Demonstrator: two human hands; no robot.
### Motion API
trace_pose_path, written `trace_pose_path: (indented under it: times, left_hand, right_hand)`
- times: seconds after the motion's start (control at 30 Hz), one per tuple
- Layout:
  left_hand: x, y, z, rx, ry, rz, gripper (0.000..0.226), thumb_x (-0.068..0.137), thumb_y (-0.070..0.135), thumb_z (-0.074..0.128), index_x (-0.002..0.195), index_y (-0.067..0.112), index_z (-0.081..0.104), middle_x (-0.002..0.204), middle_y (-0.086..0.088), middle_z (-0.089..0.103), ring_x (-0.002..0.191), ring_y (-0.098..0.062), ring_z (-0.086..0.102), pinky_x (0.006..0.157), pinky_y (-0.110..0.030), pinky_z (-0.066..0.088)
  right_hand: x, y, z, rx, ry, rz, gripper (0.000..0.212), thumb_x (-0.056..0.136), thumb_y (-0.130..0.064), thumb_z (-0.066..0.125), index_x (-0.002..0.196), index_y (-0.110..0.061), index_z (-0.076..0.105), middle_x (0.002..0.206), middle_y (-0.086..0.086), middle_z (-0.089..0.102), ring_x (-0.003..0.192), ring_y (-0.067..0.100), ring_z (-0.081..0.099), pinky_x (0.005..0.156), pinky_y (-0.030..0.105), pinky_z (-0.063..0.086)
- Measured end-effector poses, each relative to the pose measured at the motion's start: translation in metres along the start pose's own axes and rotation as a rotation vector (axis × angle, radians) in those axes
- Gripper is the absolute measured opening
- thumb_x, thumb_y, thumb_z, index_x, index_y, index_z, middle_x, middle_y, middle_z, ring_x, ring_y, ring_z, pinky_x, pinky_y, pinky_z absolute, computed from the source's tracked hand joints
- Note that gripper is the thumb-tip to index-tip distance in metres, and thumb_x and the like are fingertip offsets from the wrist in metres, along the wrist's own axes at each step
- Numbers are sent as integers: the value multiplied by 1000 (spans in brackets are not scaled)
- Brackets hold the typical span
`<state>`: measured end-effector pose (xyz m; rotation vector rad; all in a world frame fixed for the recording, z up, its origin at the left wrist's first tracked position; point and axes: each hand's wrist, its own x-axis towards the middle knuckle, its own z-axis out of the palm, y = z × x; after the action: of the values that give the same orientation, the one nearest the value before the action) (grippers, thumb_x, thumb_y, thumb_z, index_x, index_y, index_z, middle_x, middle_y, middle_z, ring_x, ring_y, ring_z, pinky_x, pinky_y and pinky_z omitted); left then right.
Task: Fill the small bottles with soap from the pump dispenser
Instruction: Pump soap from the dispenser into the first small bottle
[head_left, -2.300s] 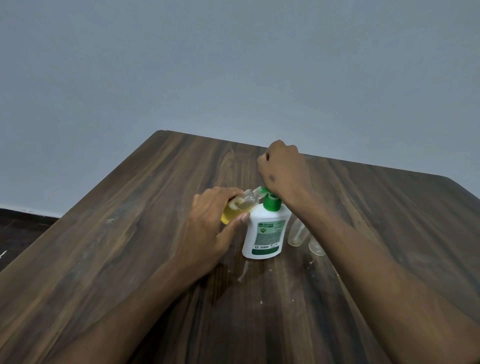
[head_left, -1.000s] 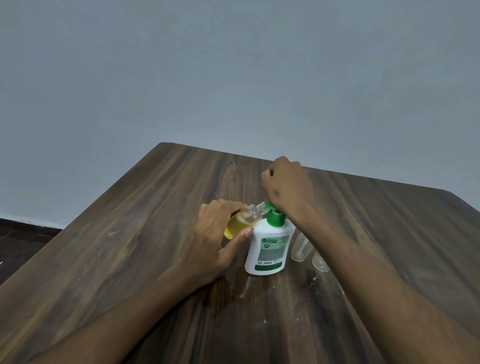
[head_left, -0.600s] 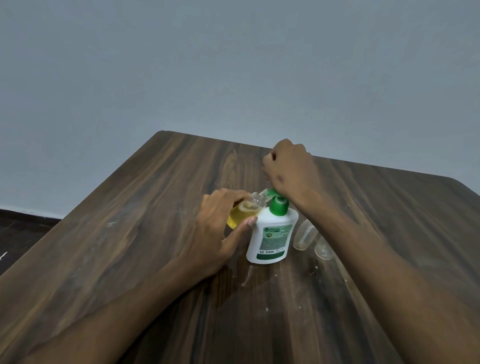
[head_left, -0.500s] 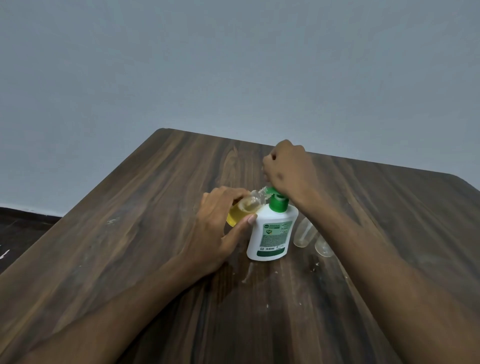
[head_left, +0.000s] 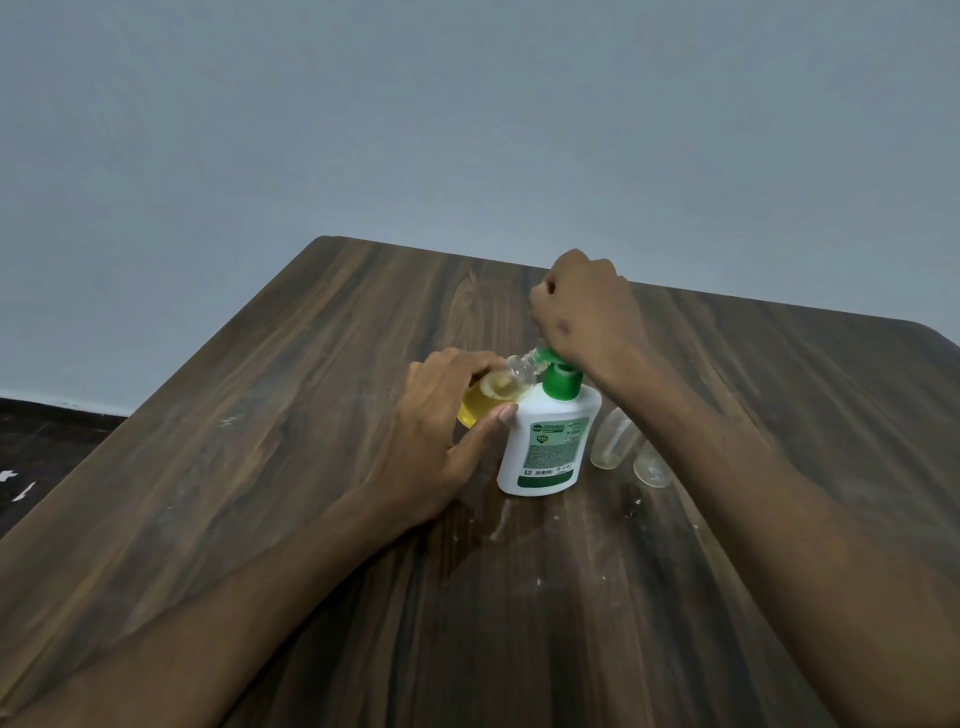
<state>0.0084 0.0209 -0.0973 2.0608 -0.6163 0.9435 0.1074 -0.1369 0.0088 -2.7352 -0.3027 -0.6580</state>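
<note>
I see my left hand (head_left: 441, 441) gripping a tilted small bottle (head_left: 491, 397), approx. half full of yellow soap, neck at the nozzle. Right hand (head_left: 582, 312), fist curled, presses the pump dispenser (head_left: 545, 441) mid-desk (head_left: 260, 467). Two empty bottles (head_left: 613, 441) stand just right of the dispenser.

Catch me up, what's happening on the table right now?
A person is filling a small bottle from a white pump dispenser standing on the wooden table. The left hand grips the tilted bottle, partly full of yellow soap, with its mouth at the green nozzle. The right hand presses on the pump head. Two clear bottles stand just right of the dispenser, seemingly unfilled.
</note>
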Motion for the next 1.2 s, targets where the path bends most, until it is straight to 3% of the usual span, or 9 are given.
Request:
trace_pose_path:
  times: [0.13,0.47,0.77,1.2]
  left_hand:
    - [1,1,-1,0,14,1,28,101,28,65,120,8,66,112,-1,67,100,-19,61,82,-49,49]
    - [0,-2,-1,11,4,2,32,102,33,60,123,9,65,114,-1,67,101,-18,61,83,-47,49]
    - [0,0,-1,12,15,6,31,102,32,61,121,9,66,113,1,67,100,-19,61,83,-46,47]
    - [1,1,-2,22,2,-4,31,102,31,61,121,8,67,113,0,67,101,-18,61,84,-43,47]
  right_hand:
    - [0,-4,-4,-31,49,-31,32,93,-20,43,64,-17,31,61,3,40,51,23,35,50,32,22]
    - [-5,-9,-8,-79,32,-37,33,96,-20,43,66,-17,31,63,2,42,52,21,36,59,37,31]
    - [-6,-6,-9,-36,27,-2,32,93,-17,44,64,-15,29,60,3,39,51,24,34,50,33,21]
    - [-5,-8,-8,-44,66,-8,31,92,-17,43,64,-15,30,61,5,41,53,25,34,53,35,24]
